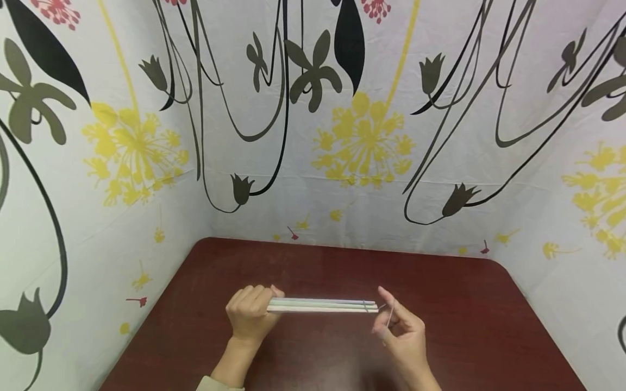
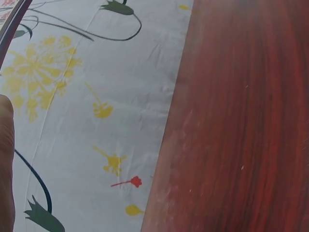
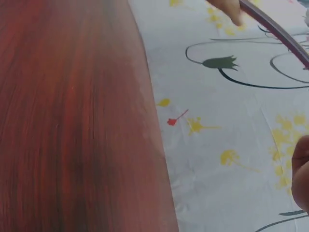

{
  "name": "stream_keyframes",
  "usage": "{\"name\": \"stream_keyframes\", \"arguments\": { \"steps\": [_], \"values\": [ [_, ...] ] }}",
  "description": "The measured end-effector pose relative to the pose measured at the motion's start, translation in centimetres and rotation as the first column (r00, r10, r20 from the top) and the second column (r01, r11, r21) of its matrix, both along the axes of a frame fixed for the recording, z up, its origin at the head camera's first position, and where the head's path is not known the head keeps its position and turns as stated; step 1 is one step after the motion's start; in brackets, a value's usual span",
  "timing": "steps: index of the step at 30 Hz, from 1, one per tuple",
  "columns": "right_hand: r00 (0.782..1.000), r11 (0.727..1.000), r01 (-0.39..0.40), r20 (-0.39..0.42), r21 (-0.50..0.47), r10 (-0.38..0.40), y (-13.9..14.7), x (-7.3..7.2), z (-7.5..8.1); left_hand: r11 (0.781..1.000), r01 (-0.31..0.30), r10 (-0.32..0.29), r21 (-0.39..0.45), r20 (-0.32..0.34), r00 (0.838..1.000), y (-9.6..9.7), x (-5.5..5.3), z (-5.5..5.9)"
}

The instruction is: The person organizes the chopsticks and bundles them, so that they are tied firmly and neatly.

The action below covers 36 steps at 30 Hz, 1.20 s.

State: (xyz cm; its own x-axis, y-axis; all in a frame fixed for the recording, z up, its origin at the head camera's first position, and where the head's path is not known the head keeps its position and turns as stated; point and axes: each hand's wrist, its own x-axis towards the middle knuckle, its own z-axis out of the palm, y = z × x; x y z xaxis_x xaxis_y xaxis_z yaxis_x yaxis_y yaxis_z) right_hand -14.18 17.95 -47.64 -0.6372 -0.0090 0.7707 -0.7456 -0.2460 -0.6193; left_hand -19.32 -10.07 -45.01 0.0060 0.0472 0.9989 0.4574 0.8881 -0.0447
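Observation:
My left hand (image 1: 251,309) grips one end of a bundle of slim pale sticks (image 1: 318,305), held level over the table. A thin elastic band (image 1: 365,306) wraps the bundle near its right end. From there a loop of the band stretches to my right hand (image 1: 403,331), where it is drawn taut between the thumb and a finger. Only a sliver of the left hand (image 2: 6,164) shows at the edge of the left wrist view. In the right wrist view, part of the right hand (image 3: 301,176) shows at the right edge; the sticks' left ends are hidden in my left fist.
Beneath both hands lies a dark red wood-grain table (image 1: 464,326) with rounded far corners. White cloth (image 1: 313,217) printed with flowers and leaves hangs close behind it and along both sides.

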Motion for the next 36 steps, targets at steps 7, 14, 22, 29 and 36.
{"name": "stream_keyframes", "arguments": {
  "steps": [7, 14, 22, 29, 36],
  "values": [
    [0.996, 0.994, -0.087, 0.032, 0.063, 0.086, -0.1, -0.6, 1.3, 0.998, 0.053, -0.053, -0.025, 0.005, 0.999, 0.6, 0.0, -0.4],
    [0.991, 0.983, -0.121, -0.037, 0.140, 0.127, 0.4, -1.5, 2.2, 0.998, 0.060, -0.059, -0.025, 0.034, 0.998, -0.1, -0.2, -1.0],
    [0.970, 0.948, -0.210, 0.174, 0.241, 0.170, -2.1, -1.0, 1.9, 0.994, 0.111, -0.111, 0.010, 0.081, 0.990, 0.8, -0.2, -1.8],
    [0.950, 0.987, 0.088, 0.286, 0.132, -0.123, -4.4, 0.8, 0.6, 0.995, 0.071, -0.087, 0.076, 0.233, 0.969, 0.4, -0.4, -3.0],
    [0.957, 0.933, 0.237, 0.100, 0.270, -0.272, -4.2, 0.4, 1.4, 0.993, 0.047, -0.074, 0.104, 0.270, 0.960, 0.1, -0.4, -2.6]
  ]
}}
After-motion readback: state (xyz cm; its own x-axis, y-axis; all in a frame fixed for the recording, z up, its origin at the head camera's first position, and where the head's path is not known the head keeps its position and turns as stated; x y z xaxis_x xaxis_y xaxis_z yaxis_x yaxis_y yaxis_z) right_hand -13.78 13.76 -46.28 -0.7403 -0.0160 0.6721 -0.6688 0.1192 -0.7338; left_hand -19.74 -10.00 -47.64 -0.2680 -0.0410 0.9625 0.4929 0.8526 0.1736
